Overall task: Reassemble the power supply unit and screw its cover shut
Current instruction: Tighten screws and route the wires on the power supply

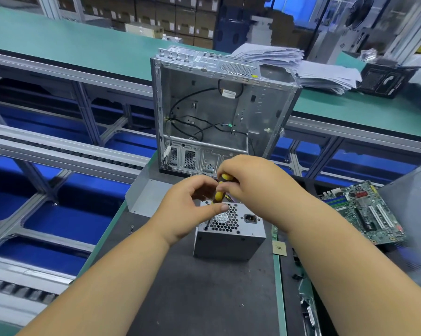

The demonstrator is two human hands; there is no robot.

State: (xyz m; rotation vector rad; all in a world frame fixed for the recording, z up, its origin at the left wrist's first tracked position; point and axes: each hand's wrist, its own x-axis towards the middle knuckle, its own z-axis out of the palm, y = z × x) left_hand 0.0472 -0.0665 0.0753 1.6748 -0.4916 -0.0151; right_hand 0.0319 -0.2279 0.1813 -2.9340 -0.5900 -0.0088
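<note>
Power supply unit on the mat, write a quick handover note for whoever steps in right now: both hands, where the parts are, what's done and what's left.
Right hand grips the yellow-and-black screwdriver by its handle; its tip sits at the near-left corner of the fan-grille face.
Left hand curls beside the shaft, thumb on the grille; whether it pinches the shaft is unclear.
Power supply unit stands on the dark mat, cover on.
Open computer case stands behind; motherboard lies to the right.
Done: unit closed up.
Left: finish this corner screw, check the others; their state is not visible.
</note>
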